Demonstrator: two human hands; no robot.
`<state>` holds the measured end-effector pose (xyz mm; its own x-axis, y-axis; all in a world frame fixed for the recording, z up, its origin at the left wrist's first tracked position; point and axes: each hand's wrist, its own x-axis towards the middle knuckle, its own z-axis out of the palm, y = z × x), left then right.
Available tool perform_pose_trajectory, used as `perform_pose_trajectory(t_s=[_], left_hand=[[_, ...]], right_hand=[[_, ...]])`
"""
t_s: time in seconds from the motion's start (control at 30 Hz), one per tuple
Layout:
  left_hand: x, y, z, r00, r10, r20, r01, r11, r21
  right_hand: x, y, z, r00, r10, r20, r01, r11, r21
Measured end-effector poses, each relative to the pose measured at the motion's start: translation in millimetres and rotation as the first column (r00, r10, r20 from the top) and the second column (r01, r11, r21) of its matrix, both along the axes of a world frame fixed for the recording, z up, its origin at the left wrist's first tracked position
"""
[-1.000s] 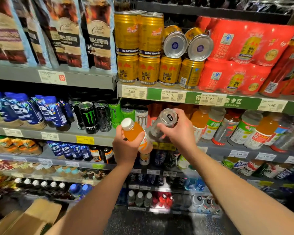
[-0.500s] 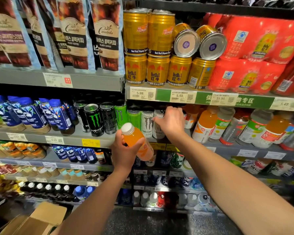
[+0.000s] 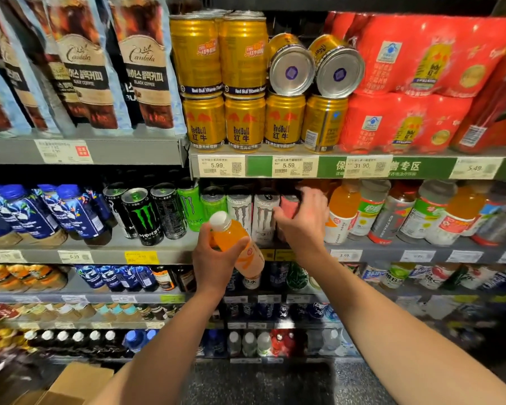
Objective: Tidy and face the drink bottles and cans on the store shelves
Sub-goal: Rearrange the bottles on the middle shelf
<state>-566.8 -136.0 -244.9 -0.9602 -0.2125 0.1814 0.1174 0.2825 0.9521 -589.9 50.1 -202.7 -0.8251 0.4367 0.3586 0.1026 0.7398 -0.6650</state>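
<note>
My left hand point(image 3: 214, 261) grips an orange drink bottle point(image 3: 234, 238) with a white cap, tilted left, in front of the middle shelf point(image 3: 170, 252). My right hand point(image 3: 304, 220) reaches onto that shelf, thumb and fingers curled round a pink can point(image 3: 289, 204). Two white Monster cans point(image 3: 253, 213) stand upright just left of it, beside green point(image 3: 192, 206) and black Monster cans point(image 3: 142, 214). Orange and mixed bottles point(image 3: 342, 211) stand to the right.
Gold Red Bull cans point(image 3: 243, 121) fill the upper shelf, with two cans point(image 3: 313, 68) lying on their sides on top and red multipacks point(image 3: 406, 83) beside them. Coffee pouches point(image 3: 143, 74) hang upper left. Blue bottles point(image 3: 70, 211) stand at left. A cardboard box point(image 3: 76, 381) sits on the floor.
My right hand set the white Monster can upright on the shelf beside the other white one, then shifted right to the pink can. My left hand kept holding the orange bottle.
</note>
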Motion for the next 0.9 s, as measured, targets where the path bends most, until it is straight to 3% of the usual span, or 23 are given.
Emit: perform_pose_trajectory(t_s=[0.07, 0.13, 0.23, 0.47, 0.67, 0.8, 0.9], left_hand=[[-2.3, 4.1, -0.5, 1.0, 0.011, 0.011, -0.011, 1.0, -0.007], [-4.3, 8.3, -1.1, 1.0, 0.0, 0.027, 0.0, 1.0, -0.004], [-4.6, 15.4, 1.0, 0.999, -0.03, 0.042, 0.03, 1.0, 0.007], [-5.5, 21.2, -0.8, 0.997, -0.055, 0.053, 0.052, 0.998, 0.047], [-1.6, 33.5, 0.6, 0.996, -0.084, 0.013, 0.082, 0.992, 0.096], [1.8, 52.7, 3.9, 0.991, -0.132, -0.029, 0.135, 0.979, 0.152], [7.4, 75.7, 6.3, 0.982, -0.17, -0.076, 0.182, 0.965, 0.189]], right_hand=[[3.4, 14.4, -12.8, 1.0, 0.0, -0.002, -0.001, 0.959, -0.284], [1.3, 24.6, -22.8, 0.987, 0.133, 0.093, -0.086, 0.913, -0.398], [-2.1, 33.2, -31.8, 0.954, 0.239, 0.183, -0.14, 0.892, -0.43], [-10.0, 33.8, -39.8, 0.947, 0.246, 0.208, -0.181, 0.941, -0.286], [-4.1, 38.6, -41.0, 0.933, 0.278, 0.229, -0.202, 0.93, -0.306], [20.9, 55.2, -39.0, 0.99, 0.118, 0.075, -0.068, 0.877, -0.476], [38.6, 76.5, -37.5, 1.0, -0.025, 0.002, 0.023, 0.894, -0.447]])
